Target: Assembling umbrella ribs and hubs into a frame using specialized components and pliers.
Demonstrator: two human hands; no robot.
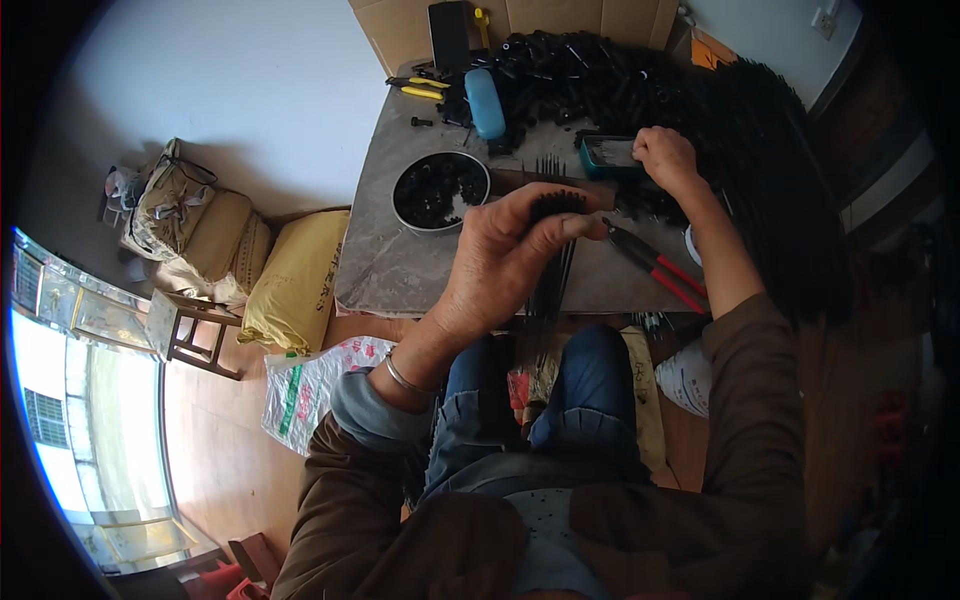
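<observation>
My left hand (497,258) is closed around a bundle of thin black rods (545,305), held upright over the table's near edge. Their upper ends show between thumb and forefinger, and their lower ends hang toward my knees. Farther right, my right hand (668,158) is closed with its fingers together at the rim of a green tray (584,158). Small thin grey pieces lie in that tray. Whatever the right fingers pinch is too small to make out. Red-handled pliers (655,265) lie on the table between my two forearms.
A round bowl (395,190) of small black parts stands left on the grey table (375,265). Behind lie a blue case (484,103), yellow-handled pliers (418,88), a phone (449,36) and heaped black parts (590,80). Long black rods (765,180) cover the right side. Sacks (297,280) and a stool (200,335) stand left.
</observation>
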